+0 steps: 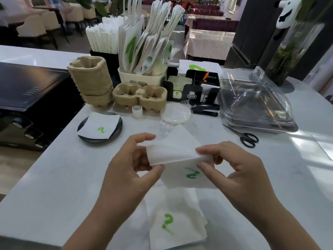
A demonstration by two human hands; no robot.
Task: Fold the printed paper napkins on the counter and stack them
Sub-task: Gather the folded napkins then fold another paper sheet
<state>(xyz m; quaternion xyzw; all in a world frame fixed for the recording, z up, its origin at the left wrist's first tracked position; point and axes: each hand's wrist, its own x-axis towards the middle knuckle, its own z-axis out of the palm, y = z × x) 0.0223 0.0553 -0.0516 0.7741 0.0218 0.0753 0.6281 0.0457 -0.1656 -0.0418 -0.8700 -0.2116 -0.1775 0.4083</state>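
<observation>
A white paper napkin [177, 162] with a green question-mark print is held above the counter, its upper part folded over. My left hand [129, 165] pinches its left edge between thumb and fingers. My right hand [234, 170] pinches its right edge. Below them, near the counter's front edge, lies a stack of unfolded printed napkins [177, 226]. One more printed napkin [100, 126] rests on a dark round plate [82, 137] at the left.
Behind the hands lie a bagged pile of round white lids [175, 115], a tape roll [137, 111], a black stapler [205, 110] and scissors [242, 136]. Pulp cup carriers [139, 96], a bin of paper bags [144, 51] and a clear lidded tray [255, 105] stand further back.
</observation>
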